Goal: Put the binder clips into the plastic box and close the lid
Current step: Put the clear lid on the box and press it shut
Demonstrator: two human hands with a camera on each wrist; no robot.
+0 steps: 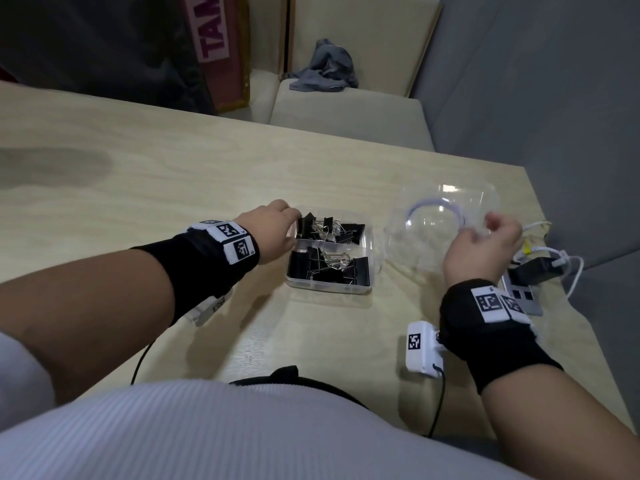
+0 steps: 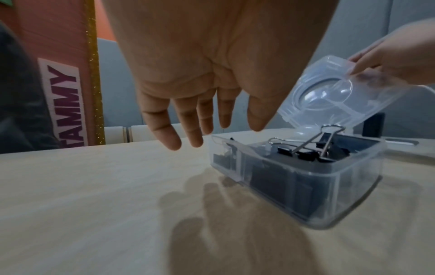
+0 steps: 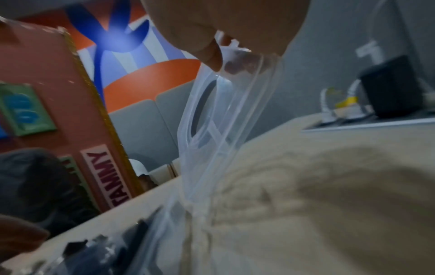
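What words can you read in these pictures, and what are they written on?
"TAMMY": dark pink letters on a pale pink label stuck to the tall orange board with the gold glitter edge.
Green card on the same board: big blue shapes, too blurred to read.
Wrist tags: square black-and-white codes only, no words.

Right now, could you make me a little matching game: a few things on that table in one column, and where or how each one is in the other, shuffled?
Things:
1. binder clips
2. lid
3. left hand
4. grey cloth

States:
A. lifted, pinched by the right hand
B. lying on the chair
C. open, by the plastic box's rim
D. piled inside the box

Pairs: 1-D, 2-A, 3-C, 4-B
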